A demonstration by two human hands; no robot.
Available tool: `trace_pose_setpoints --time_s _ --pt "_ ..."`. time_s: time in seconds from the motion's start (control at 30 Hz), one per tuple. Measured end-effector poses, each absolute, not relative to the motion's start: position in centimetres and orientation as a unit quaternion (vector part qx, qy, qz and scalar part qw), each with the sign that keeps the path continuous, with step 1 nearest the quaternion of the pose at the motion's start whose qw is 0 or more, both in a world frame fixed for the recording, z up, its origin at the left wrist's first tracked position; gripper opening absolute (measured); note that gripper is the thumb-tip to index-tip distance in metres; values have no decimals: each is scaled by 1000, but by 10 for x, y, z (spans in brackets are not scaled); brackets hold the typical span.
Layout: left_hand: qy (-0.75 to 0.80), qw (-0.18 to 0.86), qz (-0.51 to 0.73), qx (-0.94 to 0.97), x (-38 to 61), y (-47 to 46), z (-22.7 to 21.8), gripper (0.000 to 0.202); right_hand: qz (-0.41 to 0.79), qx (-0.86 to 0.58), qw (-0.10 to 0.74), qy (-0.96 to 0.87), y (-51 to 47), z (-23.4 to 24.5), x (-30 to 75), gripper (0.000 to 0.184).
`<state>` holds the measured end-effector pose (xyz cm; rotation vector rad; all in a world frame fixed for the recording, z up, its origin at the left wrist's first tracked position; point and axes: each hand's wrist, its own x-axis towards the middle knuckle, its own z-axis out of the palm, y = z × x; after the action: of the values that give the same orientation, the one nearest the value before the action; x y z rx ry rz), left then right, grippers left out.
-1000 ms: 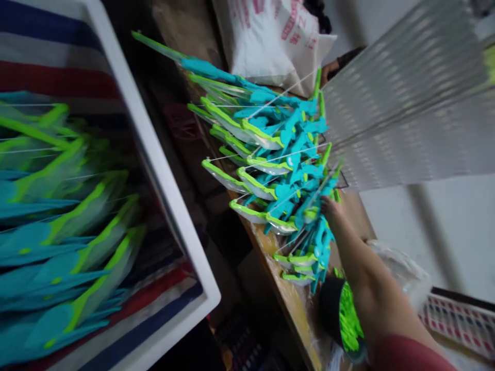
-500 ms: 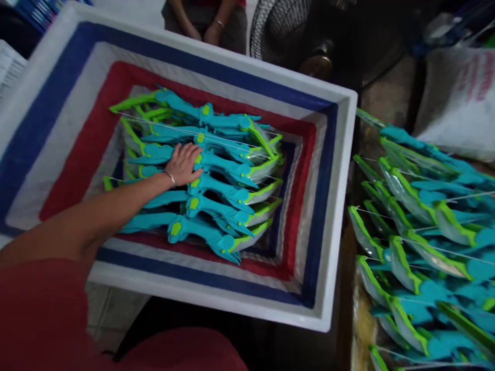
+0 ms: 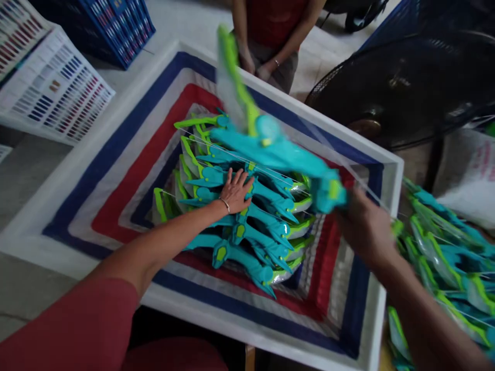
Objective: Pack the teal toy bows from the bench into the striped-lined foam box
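My left hand (image 3: 236, 190) lies flat with fingers spread on a stack of teal and lime-green toy bows (image 3: 247, 226) inside a white box (image 3: 381, 288) lined with red, white and blue striped fabric. My right hand (image 3: 363, 226), blurred by motion, grips one teal and green toy bow (image 3: 270, 144) by its end and holds it in the air over the box. The bow's green limb points up and away, and its thin string trails to the right.
More toy bows (image 3: 444, 257) are piled at the right. Another person stands beyond the box, hands (image 3: 257, 67) clasped in front. A black fan (image 3: 394, 87) sits at the upper right, a blue crate (image 3: 116, 26) and a white basket (image 3: 50, 87) at the upper left.
My right hand has come into view carrying a toy bow from the right pile over the box. My left hand stays pressed on the stack. The view has swung left and up.
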<state>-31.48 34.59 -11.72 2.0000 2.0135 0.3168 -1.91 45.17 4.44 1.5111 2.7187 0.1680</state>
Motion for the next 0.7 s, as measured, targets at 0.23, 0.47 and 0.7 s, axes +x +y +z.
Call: trace_pose_setpoints --time_s 0.23,0.47,0.7 --pt "695 164 121 690 -317 343 -119 69 22 423 85 902 503 -80 -174 21" --pt "684 187 130 693 -318 345 -123 65 1 431 150 890 522 -115 -200 29" --pt "686 206 135 685 -326 343 -108 69 17 416 189 890 516 -108 -199 28"
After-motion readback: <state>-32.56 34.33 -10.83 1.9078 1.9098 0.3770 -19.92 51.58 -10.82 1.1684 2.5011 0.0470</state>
